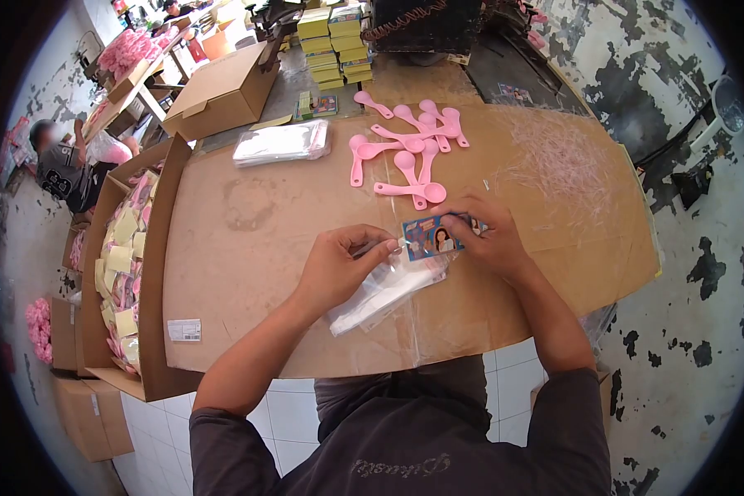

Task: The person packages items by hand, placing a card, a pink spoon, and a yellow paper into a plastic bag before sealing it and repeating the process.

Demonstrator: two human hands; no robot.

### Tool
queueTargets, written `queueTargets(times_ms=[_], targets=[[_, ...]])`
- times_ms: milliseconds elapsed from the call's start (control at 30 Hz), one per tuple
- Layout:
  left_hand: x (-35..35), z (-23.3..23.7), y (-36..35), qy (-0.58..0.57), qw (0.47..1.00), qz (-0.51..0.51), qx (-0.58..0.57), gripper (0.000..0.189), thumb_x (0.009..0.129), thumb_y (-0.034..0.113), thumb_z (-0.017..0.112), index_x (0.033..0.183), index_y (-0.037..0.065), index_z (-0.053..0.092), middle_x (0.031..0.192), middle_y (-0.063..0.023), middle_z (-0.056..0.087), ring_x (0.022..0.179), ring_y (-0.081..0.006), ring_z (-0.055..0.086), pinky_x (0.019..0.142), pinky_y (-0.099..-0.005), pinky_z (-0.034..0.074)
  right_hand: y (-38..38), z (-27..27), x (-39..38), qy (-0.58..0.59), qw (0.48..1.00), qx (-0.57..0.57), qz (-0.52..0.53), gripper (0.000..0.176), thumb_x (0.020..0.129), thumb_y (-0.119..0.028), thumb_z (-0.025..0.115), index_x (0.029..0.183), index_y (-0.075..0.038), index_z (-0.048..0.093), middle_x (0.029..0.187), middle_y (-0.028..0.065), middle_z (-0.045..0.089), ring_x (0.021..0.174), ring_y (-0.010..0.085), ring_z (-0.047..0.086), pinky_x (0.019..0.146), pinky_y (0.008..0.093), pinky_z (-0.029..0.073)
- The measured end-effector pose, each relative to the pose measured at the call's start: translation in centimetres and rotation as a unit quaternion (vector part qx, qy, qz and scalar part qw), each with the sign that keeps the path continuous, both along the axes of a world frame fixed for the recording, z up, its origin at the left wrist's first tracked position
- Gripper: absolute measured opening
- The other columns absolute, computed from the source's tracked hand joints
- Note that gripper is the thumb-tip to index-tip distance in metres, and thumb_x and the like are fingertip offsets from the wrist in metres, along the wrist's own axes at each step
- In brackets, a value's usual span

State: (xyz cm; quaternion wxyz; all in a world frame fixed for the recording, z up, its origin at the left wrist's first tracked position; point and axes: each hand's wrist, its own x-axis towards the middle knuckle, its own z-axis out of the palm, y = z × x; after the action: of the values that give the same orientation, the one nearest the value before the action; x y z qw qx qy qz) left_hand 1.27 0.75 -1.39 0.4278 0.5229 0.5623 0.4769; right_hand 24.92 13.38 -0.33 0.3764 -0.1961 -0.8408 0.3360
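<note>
My left hand [339, 264] pinches the mouth of a clear plastic bag [384, 291] that lies on the cardboard work surface [248, 248]. My right hand [484, 236] holds a small printed card [430, 237] at the bag's opening; the card's right end is hidden under my fingers. Both hands touch the bag and card together. Just beyond them lies a loose heap of pink plastic spoons [409, 145].
A stack of clear bags [281, 142] lies at the far left of the surface. An open carton [128, 264] of packed items stands to the left, a cardboard box [223, 91] and yellow stacks [335, 41] behind. Thin plastic strips [562, 161] are scattered right. Another person [70, 165] sits far left.
</note>
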Motion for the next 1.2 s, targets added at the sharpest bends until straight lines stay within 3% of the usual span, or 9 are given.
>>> queueTargets(times_ms=[200, 233, 433, 633, 733, 833, 933, 1133, 1200], targets=[[0.3, 1.7, -0.5, 0.138, 0.989, -0.059, -0.01, 0.02, 0.096, 0.015, 0.075, 0.108, -0.001, 0.076, 0.09, -0.0105, 0.078, 0.078, -0.0105, 0.073, 0.071, -0.0267, 0.055, -1.1, -0.4, -1.4, -0.018, 0.998, 0.031, 0.06, 0.021, 0.093, -0.007, 0.073, 0.114, -0.003, 0.074, 0.099, 0.0084, 0.071, 0.086, 0.0168, 0.068, 0.074, 0.0318, 0.054], [0.3, 1.6, -0.6, 0.12, 0.991, -0.06, -0.008, 0.021, 0.096, 0.015, 0.075, 0.108, -0.002, 0.075, 0.092, -0.009, 0.078, 0.079, -0.0093, 0.071, 0.071, -0.0257, 0.055, -1.4, -0.2, -1.7, -0.017, 0.997, 0.046, 0.063, 0.022, 0.093, -0.007, 0.073, 0.114, -0.003, 0.074, 0.099, 0.0082, 0.071, 0.087, 0.0163, 0.068, 0.074, 0.0316, 0.054], [0.2, 0.4, -0.2, -0.051, 0.998, -0.018, 0.014, 0.024, 0.099, 0.013, 0.071, 0.116, -0.004, 0.069, 0.1, -0.0065, 0.077, 0.084, -0.0051, 0.067, 0.071, -0.0229, 0.055, -0.9, 1.4, -0.1, -0.028, 0.986, -0.161, -0.015, 0.025, 0.092, -0.008, 0.074, 0.116, -0.004, 0.074, 0.1, 0.0082, 0.073, 0.088, 0.0194, 0.067, 0.076, 0.0312, 0.052], [-0.3, -0.1, -0.4, 0.001, 1.0, -0.013, 0.025, 0.023, 0.101, 0.015, 0.07, 0.116, -0.003, 0.067, 0.098, -0.0062, 0.077, 0.082, -0.0048, 0.068, 0.069, -0.0215, 0.055, -0.7, 1.6, -2.4, -0.057, 0.984, 0.047, 0.16, 0.017, 0.092, -0.005, 0.071, 0.109, -0.002, 0.073, 0.101, 0.0089, 0.073, 0.094, 0.0242, 0.067, 0.082, 0.0358, 0.052], [-0.5, 0.6, -0.3, -0.018, 1.0, 0.009, -0.01, 0.023, 0.101, 0.014, 0.069, 0.116, -0.003, 0.066, 0.098, -0.0069, 0.077, 0.082, -0.0053, 0.068, 0.069, -0.0222, 0.055, 2.0, 2.3, -3.7, -0.118, 0.992, 0.016, 0.052, 0.016, 0.092, -0.008, 0.071, 0.107, -0.003, 0.073, 0.106, 0.0102, 0.07, 0.102, 0.0272, 0.065, 0.089, 0.0395, 0.051], [-1.0, 0.8, 0.0, -0.08, 0.997, 0.011, -0.004, 0.024, 0.101, 0.013, 0.069, 0.118, -0.003, 0.063, 0.099, -0.0084, 0.077, 0.084, -0.0061, 0.069, 0.07, -0.0233, 0.056, 4.1, 0.8, -5.8, -0.203, 0.957, 0.206, 0.026, 0.02, 0.091, -0.012, 0.071, 0.11, -0.004, 0.072, 0.107, 0.0111, 0.066, 0.106, 0.0291, 0.062, 0.092, 0.0421, 0.049], [-1.3, 0.6, 0.1, -0.126, 0.992, 0.007, 0.022, 0.026, 0.102, 0.015, 0.069, 0.119, -0.003, 0.061, 0.099, -0.0076, 0.076, 0.083, -0.0067, 0.07, 0.071, -0.0226, 0.057, 4.0, 0.2, -7.3, -0.211, 0.924, 0.318, 0.005, 0.022, 0.091, -0.013, 0.071, 0.112, -0.005, 0.071, 0.104, 0.012, 0.065, 0.105, 0.0323, 0.061, 0.092, 0.0443, 0.049], [-1.1, 0.9, -0.1, -0.147, 0.988, 0.011, 0.046, 0.028, 0.101, 0.013, 0.069, 0.122, -0.004, 0.061, 0.105, -0.0091, 0.076, 0.089, -0.0082, 0.071, 0.076, -0.0236, 0.058, 2.8, 3.8, -6.1, -0.154, 0.983, 0.099, 0.018, 0.028, 0.094, -0.006, 0.069, 0.122, -0.002, 0.065, 0.112, 0.0132, 0.062, 0.105, 0.0274, 0.064, 0.088, 0.0372, 0.051], [-1.1, 0.4, 0.0, -0.149, 0.988, 0.008, 0.044, 0.028, 0.101, 0.013, 0.069, 0.122, -0.004, 0.061, 0.105, -0.0091, 0.076, 0.089, -0.008, 0.07, 0.077, -0.0236, 0.058, 2.9, 3.9, -5.3, 0.007, 0.99, -0.124, 0.062, 0.035, 0.096, -0.003, 0.068, 0.13, -0.001, 0.059, 0.117, 0.0125, 0.061, 0.102, 0.022, 0.067, 0.081, 0.0327, 0.053]])
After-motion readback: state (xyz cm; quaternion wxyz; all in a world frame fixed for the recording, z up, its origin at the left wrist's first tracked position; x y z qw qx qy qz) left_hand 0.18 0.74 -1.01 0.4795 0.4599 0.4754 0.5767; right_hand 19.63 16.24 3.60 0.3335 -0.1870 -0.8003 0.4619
